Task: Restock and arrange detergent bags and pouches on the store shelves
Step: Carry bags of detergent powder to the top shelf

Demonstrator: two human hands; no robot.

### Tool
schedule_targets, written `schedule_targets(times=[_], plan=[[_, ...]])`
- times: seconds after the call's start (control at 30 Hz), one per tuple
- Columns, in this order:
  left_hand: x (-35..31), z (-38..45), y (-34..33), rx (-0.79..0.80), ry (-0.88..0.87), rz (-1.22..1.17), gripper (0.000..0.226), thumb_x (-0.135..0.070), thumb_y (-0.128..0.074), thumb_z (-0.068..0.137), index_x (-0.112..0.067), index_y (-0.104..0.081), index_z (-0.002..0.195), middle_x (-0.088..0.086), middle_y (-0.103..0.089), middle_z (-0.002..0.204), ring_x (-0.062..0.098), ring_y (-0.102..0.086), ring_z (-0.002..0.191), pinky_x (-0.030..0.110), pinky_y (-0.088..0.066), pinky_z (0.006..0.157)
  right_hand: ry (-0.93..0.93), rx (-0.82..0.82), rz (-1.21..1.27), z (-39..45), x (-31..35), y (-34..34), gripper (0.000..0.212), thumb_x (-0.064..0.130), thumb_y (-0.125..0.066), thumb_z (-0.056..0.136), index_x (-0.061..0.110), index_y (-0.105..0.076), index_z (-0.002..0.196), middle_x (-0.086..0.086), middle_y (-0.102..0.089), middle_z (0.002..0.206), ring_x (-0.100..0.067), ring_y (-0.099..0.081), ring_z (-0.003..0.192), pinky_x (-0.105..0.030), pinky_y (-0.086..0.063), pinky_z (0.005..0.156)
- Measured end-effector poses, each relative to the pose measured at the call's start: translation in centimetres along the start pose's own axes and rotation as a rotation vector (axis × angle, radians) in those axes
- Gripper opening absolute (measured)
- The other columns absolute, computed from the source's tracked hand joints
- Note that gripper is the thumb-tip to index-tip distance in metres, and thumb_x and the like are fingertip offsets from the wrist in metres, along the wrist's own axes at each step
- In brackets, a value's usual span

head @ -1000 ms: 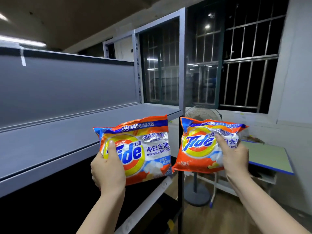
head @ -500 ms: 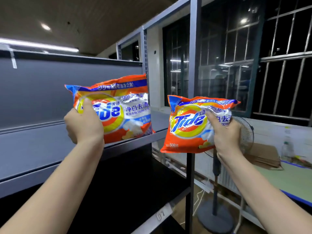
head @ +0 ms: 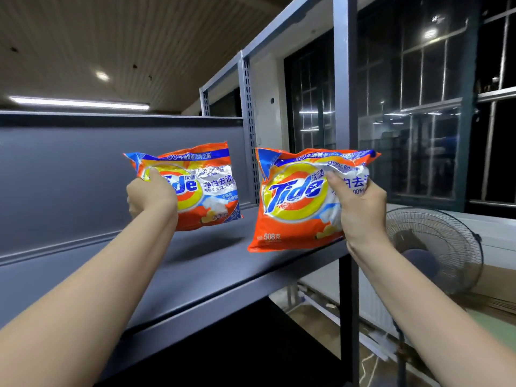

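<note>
Two orange Tide detergent bags are held upright over a grey metal shelf (head: 212,263). My left hand (head: 150,195) grips the left bag (head: 203,188) by its left side, far in over the shelf near the back panel. My right hand (head: 360,208) grips the right bag (head: 296,202) by its right side, above the shelf's front right corner, beside the upright post. Both bags face me and hang a little above the shelf surface. The two bags are apart, with a narrow gap between them.
A grey back panel (head: 69,177) closes the shelf behind. A metal upright (head: 344,107) stands at the shelf's right end. Right of it are barred windows (head: 418,121), a standing fan (head: 435,247) and cardboard on a green table.
Both hands have pushed the bags forward over the shelf. The left bag moved deeper toward the back panel and the right bag came over the shelf's front corner.
</note>
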State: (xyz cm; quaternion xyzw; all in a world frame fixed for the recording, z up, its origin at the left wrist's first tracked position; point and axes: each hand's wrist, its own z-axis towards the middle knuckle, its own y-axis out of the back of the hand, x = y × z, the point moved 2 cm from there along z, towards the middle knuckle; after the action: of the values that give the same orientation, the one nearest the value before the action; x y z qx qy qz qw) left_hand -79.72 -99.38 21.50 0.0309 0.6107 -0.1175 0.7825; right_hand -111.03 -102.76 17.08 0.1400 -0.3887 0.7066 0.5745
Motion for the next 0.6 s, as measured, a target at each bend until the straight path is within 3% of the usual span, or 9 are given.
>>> schedule_targets(times=[0.13, 0.23, 0.3, 0.37, 0.43, 0.5, 0.53, 0.6], plan=[[1.2, 1.3, -3.9, 0.071, 0.048, 0.051, 0.046, -0.04, -0.044, 0.096, -0.004, -0.054, 0.124, 0.014, -0.058, 0.127, 0.035, -0.055, 0.112, 0.037, -0.042, 0.09, -0.019, 0.046, -0.012, 2.5, -2.8, -2.1, 0.005, 0.027, -0.074, 0.082, 0.026, -0.072, 0.078, 0.006, -0.075, 0.084, -0.014, -0.073, 0.08, -0.031, -0.056, 0.071], [2.9, 2.3, -6.3, 0.277, 0.086, 0.127, 0.044, -0.027, -0.044, 0.097, 0.0, -0.047, 0.131, 0.017, -0.054, 0.132, 0.035, -0.053, 0.117, 0.043, -0.043, 0.1, -0.076, 0.047, 0.005, 4.3, -5.0, -3.6, 0.007, 0.027, -0.075, 0.081, 0.022, -0.071, 0.08, 0.005, -0.075, 0.083, -0.014, -0.073, 0.08, -0.033, -0.056, 0.072], [4.2, 2.8, -7.2, 0.393, 0.105, 0.324, 0.055, -0.021, -0.048, 0.095, 0.001, -0.032, 0.142, 0.019, -0.04, 0.144, 0.035, -0.042, 0.129, 0.041, -0.034, 0.109, -0.115, 0.033, 0.005, 5.4, -6.4, -4.7, 0.008, 0.028, -0.075, 0.081, 0.021, -0.071, 0.082, 0.002, -0.075, 0.085, -0.018, -0.072, 0.084, -0.041, -0.057, 0.08], [4.6, 3.7, -7.0, 0.399, 0.062, 0.576, 0.073, -0.022, -0.052, 0.095, 0.004, -0.009, 0.148, 0.018, -0.019, 0.153, 0.033, -0.024, 0.14, 0.038, -0.021, 0.114, -0.154, 0.017, -0.031, 6.7, -7.6, -5.9, 0.011, 0.029, -0.075, 0.081, 0.02, -0.069, 0.078, -0.002, -0.074, 0.086, -0.024, -0.071, 0.088, -0.048, -0.055, 0.085], [4.6, 4.7, -6.4, 0.422, 0.056, 0.625, 0.07, -0.024, -0.054, 0.093, 0.001, -0.017, 0.146, 0.017, -0.026, 0.148, 0.034, -0.03, 0.134, 0.04, -0.028, 0.11, -0.192, 0.003, -0.041, 7.8, -8.5, -7.6, 0.016, 0.028, -0.075, 0.08, 0.019, -0.066, 0.071, -0.005, -0.073, 0.084, -0.028, -0.07, 0.088, -0.049, -0.054, 0.085], [4.3, 5.4, -5.9, 0.488, 0.041, 0.582, 0.043, -0.023, -0.054, 0.091, -0.002, -0.043, 0.128, 0.014, -0.051, 0.117, 0.033, -0.048, 0.107, 0.036, -0.041, 0.087, -0.24, -0.025, 0.001, 9.0, -9.4, -9.8, 0.017, 0.027, -0.074, 0.081, 0.018, -0.064, 0.071, -0.003, -0.07, 0.081, -0.023, -0.068, 0.081, -0.043, -0.055, 0.082], [4.2, 5.5, -5.6, 0.505, 0.034, 0.559, 0.032, -0.022, -0.054, 0.091, -0.004, -0.047, 0.116, 0.011, -0.052, 0.098, 0.03, -0.049, 0.09, 0.033, -0.039, 0.074, -0.276, -0.051, 0.023, 9.5, -9.7, -10.9, 0.018, 0.028, -0.073, 0.082, 0.017, -0.062, 0.073, -0.001, -0.069, 0.081, -0.021, -0.066, 0.08, -0.04, -0.054, 0.08], [4.3, 5.7, -5.4, 0.522, 0.005, 0.523, 0.034, -0.023, -0.053, 0.092, -0.003, -0.048, 0.119, 0.01, -0.051, 0.097, 0.026, -0.045, 0.083, 0.031, -0.034, 0.07, -0.396, -0.087, -0.004, 10.3, -10.7, -13.3, 0.022, 0.036, -0.07, 0.084, 0.017, -0.059, 0.082, -0.006, -0.067, 0.093, -0.024, -0.065, 0.087, -0.035, -0.052, 0.08]])
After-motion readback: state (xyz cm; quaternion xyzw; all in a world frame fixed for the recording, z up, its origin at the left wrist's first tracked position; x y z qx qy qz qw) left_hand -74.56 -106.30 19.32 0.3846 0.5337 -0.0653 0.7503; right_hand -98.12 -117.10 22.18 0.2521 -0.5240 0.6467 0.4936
